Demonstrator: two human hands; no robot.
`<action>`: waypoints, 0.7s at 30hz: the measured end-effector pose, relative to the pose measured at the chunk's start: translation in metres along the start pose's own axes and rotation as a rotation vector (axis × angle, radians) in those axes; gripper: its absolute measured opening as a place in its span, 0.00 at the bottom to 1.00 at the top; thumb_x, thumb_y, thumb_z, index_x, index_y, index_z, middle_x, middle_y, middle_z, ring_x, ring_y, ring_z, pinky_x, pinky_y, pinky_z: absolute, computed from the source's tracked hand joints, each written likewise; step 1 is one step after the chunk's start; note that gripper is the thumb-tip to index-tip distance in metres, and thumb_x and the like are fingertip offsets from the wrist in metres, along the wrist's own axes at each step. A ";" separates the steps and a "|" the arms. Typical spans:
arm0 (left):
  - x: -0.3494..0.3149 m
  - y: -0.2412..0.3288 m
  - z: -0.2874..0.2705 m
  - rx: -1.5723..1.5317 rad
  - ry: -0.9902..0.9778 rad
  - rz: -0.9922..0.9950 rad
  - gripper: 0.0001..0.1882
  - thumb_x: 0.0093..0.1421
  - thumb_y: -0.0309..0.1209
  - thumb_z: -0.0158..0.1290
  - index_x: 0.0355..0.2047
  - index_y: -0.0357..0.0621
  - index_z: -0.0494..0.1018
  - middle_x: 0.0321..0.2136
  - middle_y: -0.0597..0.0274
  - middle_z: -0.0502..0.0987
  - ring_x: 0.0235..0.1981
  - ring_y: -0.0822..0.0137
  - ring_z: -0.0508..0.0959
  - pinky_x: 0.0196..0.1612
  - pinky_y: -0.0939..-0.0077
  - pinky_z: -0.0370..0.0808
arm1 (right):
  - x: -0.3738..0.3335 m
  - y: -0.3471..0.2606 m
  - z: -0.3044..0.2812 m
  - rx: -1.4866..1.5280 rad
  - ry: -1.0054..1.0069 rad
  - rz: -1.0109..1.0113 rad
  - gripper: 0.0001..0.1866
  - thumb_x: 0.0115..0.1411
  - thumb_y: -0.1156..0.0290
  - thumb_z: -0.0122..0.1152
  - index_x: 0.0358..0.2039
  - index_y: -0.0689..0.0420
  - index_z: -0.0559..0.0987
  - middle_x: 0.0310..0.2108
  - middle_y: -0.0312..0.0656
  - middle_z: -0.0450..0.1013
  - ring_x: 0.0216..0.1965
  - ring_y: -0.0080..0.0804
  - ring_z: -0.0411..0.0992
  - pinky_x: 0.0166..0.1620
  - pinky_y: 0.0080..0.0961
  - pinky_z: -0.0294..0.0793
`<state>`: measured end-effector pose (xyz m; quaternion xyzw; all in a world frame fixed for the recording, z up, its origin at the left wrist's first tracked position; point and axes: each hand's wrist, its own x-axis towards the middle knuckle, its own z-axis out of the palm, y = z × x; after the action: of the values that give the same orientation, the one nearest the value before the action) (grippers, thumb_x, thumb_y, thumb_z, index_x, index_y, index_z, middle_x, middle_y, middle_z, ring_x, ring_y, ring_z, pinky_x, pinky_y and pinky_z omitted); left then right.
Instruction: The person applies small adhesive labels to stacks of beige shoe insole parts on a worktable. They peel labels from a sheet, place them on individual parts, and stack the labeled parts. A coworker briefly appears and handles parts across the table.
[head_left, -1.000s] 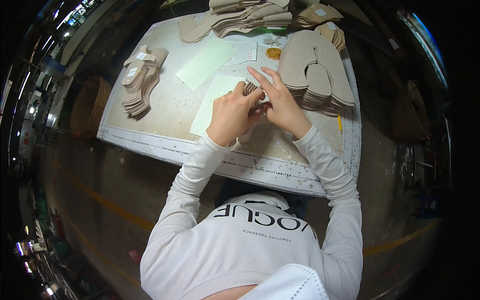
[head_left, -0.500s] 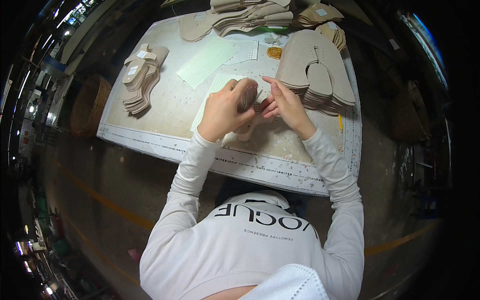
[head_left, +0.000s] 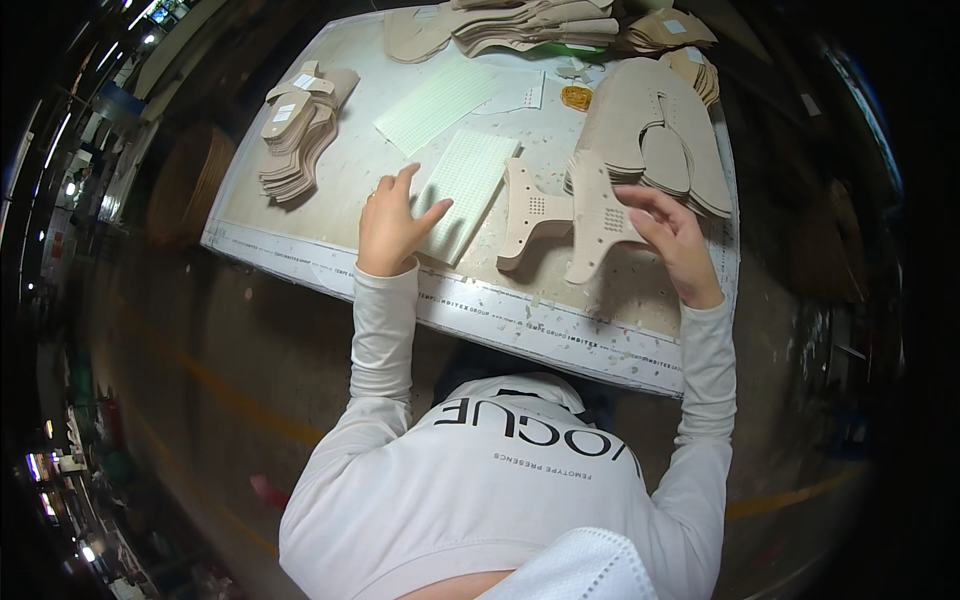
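My left hand is open, its fingers spread beside a pad of pale green gridded sheets, holding nothing. Between the fingers and thumb of my right hand is a beige, forked shoe-upper piece, tilted up from the table. It has small square perforations in the middle and larger dots along one edge. A similar stack of beige perforated pieces lies just left of it, on the table. Where the two meet, the held piece partly covers that stack.
Stacks of beige cut pieces stand at the left, the right and the back of the table. A second green sheet and an amber-coloured coil lie toward the back. Small scraps litter the table's front edge.
My hands have come apart from the middle. The left moved left and opened; the right moved right with a perforated piece. The perforated pieces, earlier mostly covered, now show.
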<state>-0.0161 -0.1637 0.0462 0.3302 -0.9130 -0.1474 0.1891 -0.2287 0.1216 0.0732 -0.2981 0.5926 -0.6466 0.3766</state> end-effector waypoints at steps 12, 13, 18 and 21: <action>-0.013 -0.016 0.030 -0.217 -0.120 -0.218 0.45 0.36 0.38 0.75 0.55 0.36 0.71 0.39 0.44 0.81 0.38 0.48 0.82 0.44 0.64 0.78 | -0.033 0.039 -0.046 -0.993 -0.051 -0.249 0.27 0.46 0.68 0.75 0.49 0.57 0.80 0.42 0.42 0.71 0.44 0.39 0.72 0.48 0.30 0.72; -0.012 -0.017 0.030 -0.355 -0.116 -0.196 0.37 0.43 0.35 0.72 0.52 0.33 0.72 0.35 0.48 0.83 0.35 0.56 0.84 0.41 0.70 0.79 | -0.032 0.039 -0.046 -1.035 -0.066 -0.235 0.29 0.45 0.69 0.75 0.51 0.57 0.79 0.43 0.42 0.71 0.45 0.39 0.71 0.48 0.30 0.71; -0.017 -0.012 0.014 -1.017 -0.060 -0.204 0.19 0.60 0.29 0.60 0.50 0.32 0.73 0.38 0.59 0.82 0.37 0.71 0.81 0.42 0.77 0.77 | -0.028 0.035 -0.038 -1.099 -0.069 -0.056 0.33 0.44 0.69 0.76 0.54 0.55 0.77 0.42 0.42 0.71 0.47 0.41 0.71 0.49 0.28 0.71; -0.021 0.012 -0.001 -1.395 0.179 -0.185 0.19 0.63 0.29 0.57 0.53 0.34 0.71 0.44 0.58 0.79 0.43 0.70 0.79 0.48 0.76 0.75 | -0.033 0.020 -0.023 -1.047 0.076 -0.236 0.32 0.48 0.66 0.74 0.56 0.54 0.76 0.43 0.40 0.74 0.48 0.37 0.72 0.49 0.28 0.71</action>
<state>-0.0069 -0.1411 0.0466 0.2189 -0.5548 -0.6856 0.4174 -0.2278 0.1612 0.0530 -0.4871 0.8114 -0.3128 0.0805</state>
